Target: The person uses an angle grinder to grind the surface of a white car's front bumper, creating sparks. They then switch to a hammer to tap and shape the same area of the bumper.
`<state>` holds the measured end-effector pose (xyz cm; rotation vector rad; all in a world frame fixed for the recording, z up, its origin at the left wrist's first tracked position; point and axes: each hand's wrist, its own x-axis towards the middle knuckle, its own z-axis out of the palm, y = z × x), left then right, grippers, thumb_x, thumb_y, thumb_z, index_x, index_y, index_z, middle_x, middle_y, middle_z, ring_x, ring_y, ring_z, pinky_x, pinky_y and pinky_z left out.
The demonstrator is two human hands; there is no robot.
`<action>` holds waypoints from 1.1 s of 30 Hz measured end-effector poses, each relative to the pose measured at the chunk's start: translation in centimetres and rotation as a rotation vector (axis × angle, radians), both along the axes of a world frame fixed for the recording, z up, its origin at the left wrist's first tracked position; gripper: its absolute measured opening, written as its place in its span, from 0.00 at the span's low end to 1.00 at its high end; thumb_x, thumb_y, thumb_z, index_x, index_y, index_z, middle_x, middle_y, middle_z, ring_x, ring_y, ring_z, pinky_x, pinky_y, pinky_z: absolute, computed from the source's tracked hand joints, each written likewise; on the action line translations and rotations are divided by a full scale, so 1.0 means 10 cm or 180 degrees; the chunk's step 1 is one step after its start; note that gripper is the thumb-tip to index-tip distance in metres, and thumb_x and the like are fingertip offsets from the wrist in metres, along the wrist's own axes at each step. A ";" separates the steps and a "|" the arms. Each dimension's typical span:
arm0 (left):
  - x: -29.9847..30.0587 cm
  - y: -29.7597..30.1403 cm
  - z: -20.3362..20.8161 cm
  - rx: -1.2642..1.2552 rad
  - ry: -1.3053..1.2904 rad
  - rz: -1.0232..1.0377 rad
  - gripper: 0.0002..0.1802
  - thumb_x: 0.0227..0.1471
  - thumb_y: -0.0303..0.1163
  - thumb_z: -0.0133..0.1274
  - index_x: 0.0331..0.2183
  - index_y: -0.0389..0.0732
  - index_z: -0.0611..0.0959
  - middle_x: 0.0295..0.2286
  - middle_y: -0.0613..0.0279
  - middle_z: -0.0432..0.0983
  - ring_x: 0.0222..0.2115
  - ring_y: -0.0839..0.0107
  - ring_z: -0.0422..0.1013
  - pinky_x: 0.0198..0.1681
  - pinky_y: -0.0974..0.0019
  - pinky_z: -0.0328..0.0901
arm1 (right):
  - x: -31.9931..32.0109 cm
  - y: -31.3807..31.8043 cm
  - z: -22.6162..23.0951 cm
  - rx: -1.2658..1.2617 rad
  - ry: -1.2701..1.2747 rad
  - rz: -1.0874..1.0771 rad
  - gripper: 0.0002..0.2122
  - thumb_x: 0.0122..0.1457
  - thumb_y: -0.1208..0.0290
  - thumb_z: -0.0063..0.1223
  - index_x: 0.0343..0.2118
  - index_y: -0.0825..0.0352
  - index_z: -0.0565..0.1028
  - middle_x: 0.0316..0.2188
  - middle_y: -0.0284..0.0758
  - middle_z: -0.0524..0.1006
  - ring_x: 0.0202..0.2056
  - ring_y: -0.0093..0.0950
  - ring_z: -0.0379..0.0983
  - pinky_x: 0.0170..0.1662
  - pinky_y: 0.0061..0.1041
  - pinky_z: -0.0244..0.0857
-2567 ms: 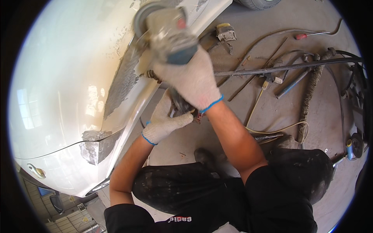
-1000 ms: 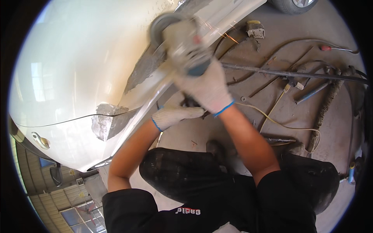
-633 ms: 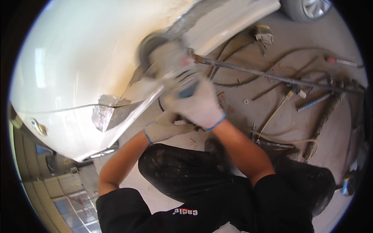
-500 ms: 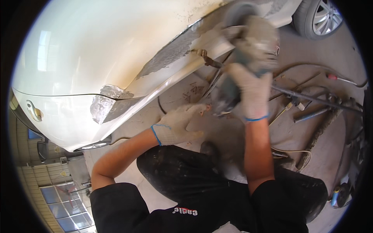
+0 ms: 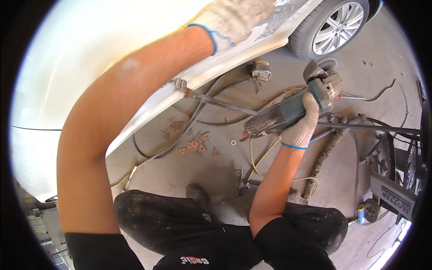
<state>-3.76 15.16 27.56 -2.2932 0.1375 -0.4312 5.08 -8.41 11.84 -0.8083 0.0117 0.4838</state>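
Note:
My right hand, in a pale knit glove with a blue cuff, is closed round the body of a dusty teal angle grinder. The grinder is held up off the floor, its disc pointing away from me near the wheel. At the top of the view, my gloved left hand lies against the side of the white car, fingers stretched forward, the tips partly cut off by the frame. Beside those fingers shows a scraped grey patch on the panel.
A metal rod reaches from the car's sill toward the grinder. A wheel stands at the far right. Hoses, cables and several small triangular pieces lie on the floor. A dark machine stands at right.
My left hand has moved from above my knee up and forward onto the car panel. My right hand has drawn the grinder back from the car, lower and rightward. The view has shifted.

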 end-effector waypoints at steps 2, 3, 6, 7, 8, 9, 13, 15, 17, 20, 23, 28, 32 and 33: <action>0.05 -0.13 0.03 -0.1517 -0.0047 0.0185 0.29 0.57 0.32 0.41 0.59 0.32 0.67 0.58 0.46 0.64 0.61 0.55 0.59 0.66 0.58 0.52 | 0.01 -0.01 -0.01 -0.0032 -0.0076 -0.0065 0.20 0.53 0.63 0.60 0.46 0.67 0.73 0.34 0.38 0.77 0.33 0.34 0.76 0.38 0.35 0.73; 0.04 -0.19 0.05 -0.2269 -0.0065 0.0281 0.29 0.57 0.31 0.40 0.59 0.32 0.66 0.58 0.46 0.64 0.60 0.54 0.59 0.66 0.59 0.53 | 0.02 -0.02 -0.02 -0.0040 -0.0110 -0.0085 0.20 0.53 0.62 0.60 0.46 0.67 0.73 0.34 0.38 0.77 0.33 0.34 0.76 0.37 0.35 0.73; -0.35 -0.18 -0.07 -0.0663 0.0065 0.0519 0.37 0.53 0.38 0.53 0.62 0.37 0.64 0.62 0.55 0.59 0.64 0.63 0.54 0.67 0.61 0.52 | 0.03 -0.01 -0.03 0.0021 -0.0188 0.0062 0.20 0.53 0.63 0.60 0.46 0.68 0.72 0.34 0.40 0.77 0.32 0.36 0.76 0.37 0.35 0.73; -0.49 -0.16 -0.18 -0.0247 0.0079 0.0695 0.40 0.53 0.42 0.58 0.63 0.41 0.63 0.64 0.61 0.56 0.66 0.66 0.51 0.68 0.61 0.50 | 0.03 0.00 -0.05 0.0002 -0.0227 0.0094 0.20 0.53 0.63 0.60 0.45 0.68 0.72 0.34 0.40 0.77 0.32 0.36 0.76 0.37 0.35 0.73; -0.67 -0.17 -0.16 -0.0215 0.0142 0.0773 0.40 0.52 0.43 0.58 0.63 0.41 0.64 0.64 0.61 0.57 0.66 0.66 0.51 0.68 0.62 0.50 | 0.02 0.01 -0.03 -0.0012 -0.0216 0.0108 0.20 0.53 0.63 0.59 0.45 0.68 0.72 0.34 0.41 0.77 0.32 0.36 0.76 0.37 0.35 0.73; -0.87 -0.20 -0.14 -0.0188 0.0203 0.0851 0.39 0.52 0.43 0.58 0.62 0.41 0.66 0.64 0.61 0.58 0.65 0.67 0.52 0.68 0.62 0.51 | 0.03 -0.01 0.00 -0.0030 -0.0207 0.0123 0.20 0.53 0.63 0.59 0.45 0.69 0.72 0.34 0.41 0.76 0.32 0.37 0.76 0.37 0.35 0.73; -1.65 -0.23 -0.09 0.0053 0.0257 0.1127 0.38 0.48 0.45 0.61 0.59 0.41 0.71 0.62 0.62 0.60 0.64 0.67 0.55 0.67 0.63 0.52 | -0.01 0.05 0.01 0.0056 -0.0186 0.0135 0.21 0.53 0.63 0.58 0.47 0.70 0.72 0.34 0.42 0.76 0.33 0.37 0.76 0.38 0.36 0.73; -1.93 -0.27 -0.12 -0.0061 0.0255 0.1159 0.38 0.45 0.41 0.61 0.57 0.40 0.72 0.61 0.60 0.63 0.62 0.64 0.58 0.65 0.61 0.55 | -0.02 0.03 -0.01 -0.0032 -0.0162 0.0161 0.21 0.53 0.63 0.59 0.47 0.69 0.72 0.34 0.41 0.76 0.34 0.37 0.76 0.40 0.36 0.73; -2.16 -0.27 -0.10 -0.0108 0.0368 0.1238 0.37 0.44 0.39 0.62 0.56 0.39 0.73 0.59 0.58 0.65 0.61 0.62 0.60 0.64 0.60 0.56 | -0.03 0.04 0.01 -0.0040 -0.0164 0.0212 0.21 0.53 0.63 0.60 0.47 0.69 0.72 0.35 0.41 0.76 0.35 0.36 0.76 0.40 0.36 0.73; -2.55 -0.22 -0.12 -0.0178 0.0308 0.1229 0.35 0.43 0.37 0.62 0.54 0.36 0.74 0.57 0.55 0.67 0.59 0.59 0.62 0.63 0.58 0.57 | -0.05 0.04 0.03 -0.0009 -0.0206 0.0260 0.21 0.53 0.62 0.61 0.47 0.69 0.73 0.36 0.40 0.77 0.36 0.36 0.76 0.42 0.37 0.73; -2.94 -0.24 -0.19 -0.0191 0.0387 0.1605 0.34 0.43 0.37 0.62 0.52 0.35 0.74 0.57 0.53 0.67 0.59 0.57 0.63 0.63 0.57 0.58 | -0.07 0.02 0.07 -0.0053 -0.0169 0.0246 0.23 0.49 0.64 0.63 0.48 0.68 0.72 0.33 0.38 0.76 0.32 0.32 0.76 0.35 0.33 0.74; -3.18 -0.26 -0.14 -0.0146 0.0300 0.1551 0.35 0.43 0.38 0.62 0.53 0.35 0.73 0.57 0.51 0.67 0.58 0.56 0.64 0.63 0.56 0.58 | -0.14 0.05 0.11 -0.0003 -0.0164 0.0373 0.24 0.49 0.64 0.64 0.48 0.68 0.72 0.34 0.38 0.76 0.32 0.32 0.76 0.35 0.33 0.74; -2.53 -0.22 -0.10 0.0065 0.0120 0.1435 0.43 0.46 0.51 0.60 0.59 0.40 0.70 0.61 0.56 0.63 0.63 0.62 0.58 0.66 0.59 0.52 | -0.20 0.03 0.16 0.0145 -0.0343 0.0532 0.21 0.54 0.63 0.60 0.47 0.70 0.72 0.36 0.41 0.77 0.36 0.35 0.76 0.43 0.37 0.73; -2.31 -0.22 -0.10 0.0144 0.0153 0.1461 0.46 0.46 0.55 0.59 0.61 0.42 0.67 0.63 0.59 0.59 0.65 0.64 0.54 0.68 0.60 0.49 | -0.20 0.03 0.15 0.0118 -0.0399 0.0522 0.21 0.54 0.63 0.60 0.47 0.70 0.72 0.36 0.41 0.77 0.36 0.35 0.76 0.43 0.37 0.73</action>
